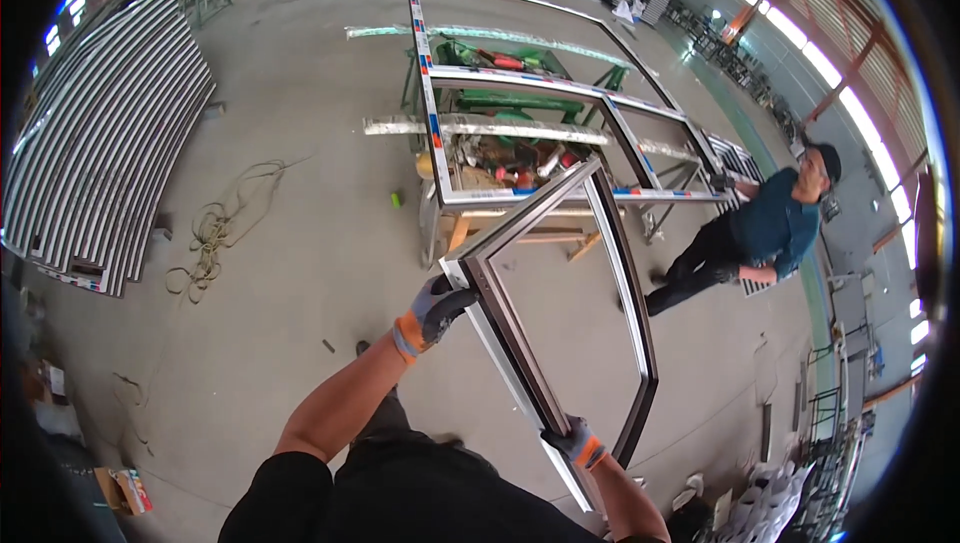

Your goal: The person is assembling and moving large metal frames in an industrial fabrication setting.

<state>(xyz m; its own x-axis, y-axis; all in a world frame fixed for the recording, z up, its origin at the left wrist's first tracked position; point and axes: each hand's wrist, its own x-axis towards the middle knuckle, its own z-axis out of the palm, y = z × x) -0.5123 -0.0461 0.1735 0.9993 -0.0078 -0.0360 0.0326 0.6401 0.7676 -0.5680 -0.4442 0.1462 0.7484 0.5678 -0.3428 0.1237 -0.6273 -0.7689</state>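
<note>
Between my gloved hands I carry a dark brown and white window sash frame [522, 351], tilted and clear of the floor. My left hand [437, 309], in a grey and orange glove, is closed round its upper left corner. Lower down the same side member, my right hand [577, 442] grips the frame, its fingers partly hidden. Ahead, a large white window frame [432, 133] with a crossbar and a mullion lies flat on wrapped support bars [400, 127]. The far corner of the sash overlaps this large frame's near edge in the picture.
A co-worker [780, 213] in a dark cap stands right of the large frame, one hand at its corner. Tools lie in a green stand [520, 103] beneath it. Stacked profiles [110, 133] stand left, near tangled cord [210, 233] on the floor. White bags [770, 503] lie lower right.
</note>
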